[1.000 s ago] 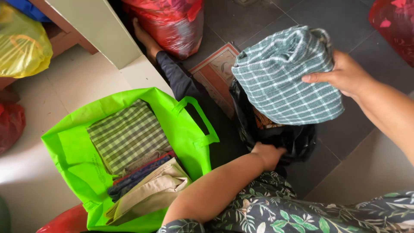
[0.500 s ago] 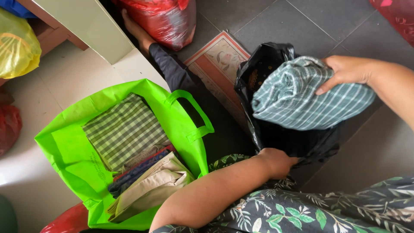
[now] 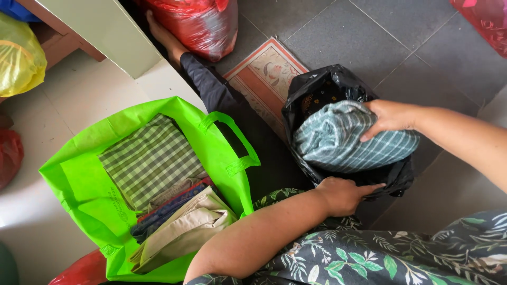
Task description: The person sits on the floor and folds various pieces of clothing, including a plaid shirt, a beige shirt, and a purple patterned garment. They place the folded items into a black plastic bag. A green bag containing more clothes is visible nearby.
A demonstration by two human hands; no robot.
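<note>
Change: since the earlier frames, the rolled checked cloth (image 3: 353, 138) had come down from above the black bag (image 3: 338, 89) and sat partly inside its mouth.
Yellow bag (image 3: 18, 58): lay at the far left edge, beside a pale cabinet door (image 3: 108, 34).
Green tote (image 3: 84, 179): stood open on the floor at left, holding a folded green checked fabric (image 3: 150, 158) with dark and beige folded pieces (image 3: 182, 227) stacked nearer.
Red bag (image 3: 203, 24): sat at the far side, touched by another person's foot (image 3: 165, 37), whose dark trouser leg (image 3: 214, 89) ran toward the tote.
Patterned mat (image 3: 264, 74): lay on the grey floor tiles, just left of the black bag.
Left hand (image 3: 346, 195): gripped the near rim of the black bag, fingers clamped together on the plastic.
Rolled checked cloth: teal with pale lines, resting in the bag's opening, right of centre.
Right hand (image 3: 388, 117): pressed on top of the cloth's right end, fingers curled down onto it.
Leaf-print garment (image 3: 380, 253): filled the near right edge.
</note>
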